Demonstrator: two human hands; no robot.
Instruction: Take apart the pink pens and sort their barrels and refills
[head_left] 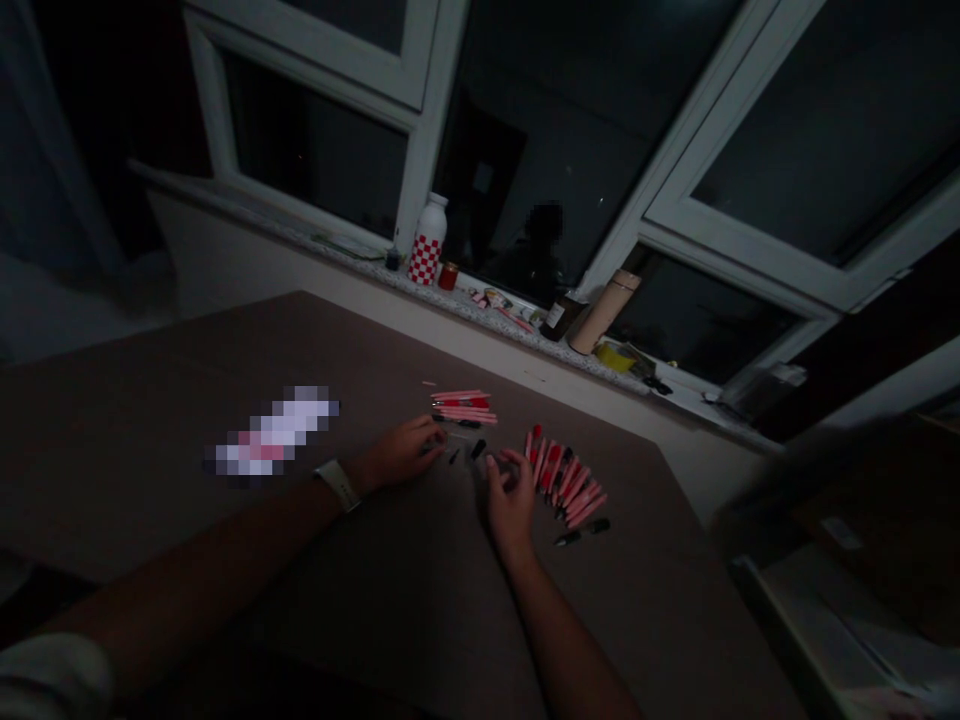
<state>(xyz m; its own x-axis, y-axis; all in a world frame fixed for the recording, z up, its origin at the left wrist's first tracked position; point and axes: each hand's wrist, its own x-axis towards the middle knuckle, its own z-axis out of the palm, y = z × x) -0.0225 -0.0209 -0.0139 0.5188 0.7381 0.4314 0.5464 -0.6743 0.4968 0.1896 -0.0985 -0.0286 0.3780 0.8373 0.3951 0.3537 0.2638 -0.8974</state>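
Observation:
My left hand (405, 452) rests on the dark table, fingers curled together at a thin clear piece (459, 434); whether they grip it is too dim to tell. Just to the right, my right hand (513, 497) is raised slightly, thumb and fingers bent but apart, with nothing visible between them. A short black piece (478, 449), like a pen cap, lies between the hands, and a smaller black tip (454, 456) is nearby. Beyond my left hand is a row of pink and red pens (463, 405). Right of my right hand, several pink, red and black pens (566, 475) lie fanned out.
Separate black pen parts (582, 532) lie below the fan. A pixelated bright object (274, 435) is on the table's left. Along the windowsill (360, 262) stand a checkered bottle (427, 240), a small red jar (448, 276), a dark jar (561, 316) and a tan cylinder (604, 312).

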